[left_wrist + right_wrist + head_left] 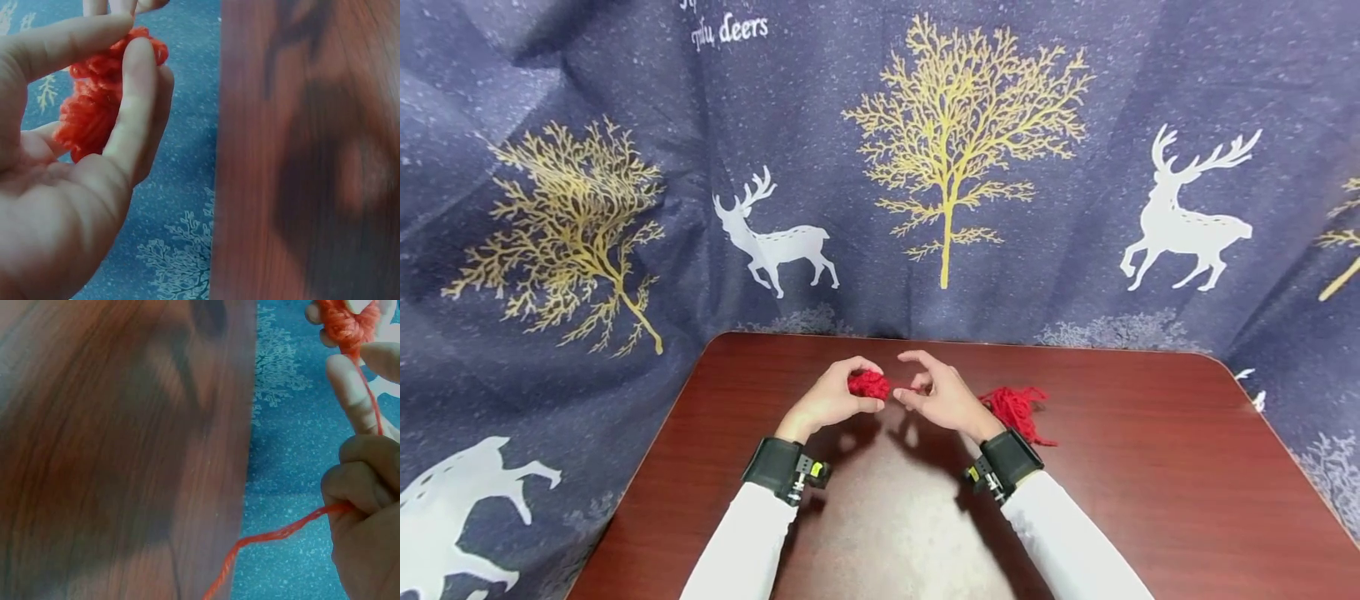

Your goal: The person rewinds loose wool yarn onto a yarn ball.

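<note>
A small wound bundle of red yarn [868, 384] is gripped between the thumb and fingers of my left hand [829, 402], held above the table. In the left wrist view the bundle [94, 119] shows many wrapped loops, partly covered by the fingers. My right hand [946, 396] is just to the right of it. From the bundle a red strand [275, 535] runs along the right hand, passes through its curled lower fingers and trails downward in the right wrist view. The right index finger and thumb reach out close to the bundle.
A loose, tangled pile of red yarn [1017, 410] lies on the reddish-brown table [1150, 467], beside the right wrist. Behind the table's far edge hangs a dark blue cloth [1037, 250] printed with deer and trees. Black camera bands [772, 463] sit on both wrists.
</note>
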`<state>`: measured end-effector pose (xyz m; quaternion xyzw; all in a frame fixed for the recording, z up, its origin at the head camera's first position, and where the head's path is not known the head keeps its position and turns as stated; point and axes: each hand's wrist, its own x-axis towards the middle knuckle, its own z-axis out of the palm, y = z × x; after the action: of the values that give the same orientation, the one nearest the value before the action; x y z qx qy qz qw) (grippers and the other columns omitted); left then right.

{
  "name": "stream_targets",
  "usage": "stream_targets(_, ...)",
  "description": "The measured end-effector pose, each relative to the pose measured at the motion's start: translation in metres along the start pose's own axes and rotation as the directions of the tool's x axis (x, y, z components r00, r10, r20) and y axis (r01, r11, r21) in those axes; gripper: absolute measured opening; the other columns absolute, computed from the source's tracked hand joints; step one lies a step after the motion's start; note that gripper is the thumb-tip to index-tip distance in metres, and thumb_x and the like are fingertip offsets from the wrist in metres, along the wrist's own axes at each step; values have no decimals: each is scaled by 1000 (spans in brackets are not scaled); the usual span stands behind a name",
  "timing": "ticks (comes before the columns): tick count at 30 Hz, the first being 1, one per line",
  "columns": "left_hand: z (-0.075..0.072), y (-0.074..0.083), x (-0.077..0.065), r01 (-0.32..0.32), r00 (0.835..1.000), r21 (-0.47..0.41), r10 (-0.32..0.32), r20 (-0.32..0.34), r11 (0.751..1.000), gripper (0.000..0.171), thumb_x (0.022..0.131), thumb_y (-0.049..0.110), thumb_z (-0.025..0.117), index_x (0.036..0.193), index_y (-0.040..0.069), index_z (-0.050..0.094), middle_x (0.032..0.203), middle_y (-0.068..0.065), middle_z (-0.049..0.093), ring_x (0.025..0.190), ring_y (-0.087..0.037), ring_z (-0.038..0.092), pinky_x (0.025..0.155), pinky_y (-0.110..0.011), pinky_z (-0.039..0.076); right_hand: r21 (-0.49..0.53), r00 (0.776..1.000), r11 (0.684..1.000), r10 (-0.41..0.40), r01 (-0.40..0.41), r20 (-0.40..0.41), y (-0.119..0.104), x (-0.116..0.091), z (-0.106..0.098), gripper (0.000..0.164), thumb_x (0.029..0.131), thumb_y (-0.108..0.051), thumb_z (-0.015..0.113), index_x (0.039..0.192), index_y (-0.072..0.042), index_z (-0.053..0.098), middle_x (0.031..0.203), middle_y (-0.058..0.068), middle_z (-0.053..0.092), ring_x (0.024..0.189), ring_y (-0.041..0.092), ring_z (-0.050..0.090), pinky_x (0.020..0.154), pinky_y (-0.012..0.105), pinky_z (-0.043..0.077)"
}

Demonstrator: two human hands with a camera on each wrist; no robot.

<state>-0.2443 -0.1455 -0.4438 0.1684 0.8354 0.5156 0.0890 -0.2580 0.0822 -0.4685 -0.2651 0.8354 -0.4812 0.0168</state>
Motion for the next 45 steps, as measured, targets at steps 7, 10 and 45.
stream_targets(7, 1, 7, -3, 26, 999, -249, -14, 49, 968, 45, 91, 9, 76, 130, -5, 61, 112, -14, 70, 96, -18, 68, 91, -44, 57, -33, 991, 997, -78, 75, -112, -5, -10, -4, 25, 90, -15, 79, 114, -12, 77, 80, 0, 75, 64, 7, 62, 56, 23, 50)
stream_targets(10, 4, 10, -3, 33, 997, -386, -5, 73, 922, 38, 99, 6, 65, 132, -10, 57, 116, -19, 67, 97, -19, 70, 97, -53, 53, -18, 976, 995, -103, 102, -193, -8, -14, -7, 12, 87, -9, 80, 99, -12, 82, 93, -2, 77, 76, 7, 68, 66, 25, 56)
stream_targets(45, 47, 50, -33, -145, 986, -321, 165, 35, 936, 28, 86, -2, 74, 113, -6, 70, 99, -12, 73, 85, -16, 69, 75, -25, 55, 267, 920, 963, 59, 50, -387, -29, -32, -56, 13, 87, -9, 80, 98, -4, 77, 78, 13, 70, 62, 13, 58, 56, 21, 45)
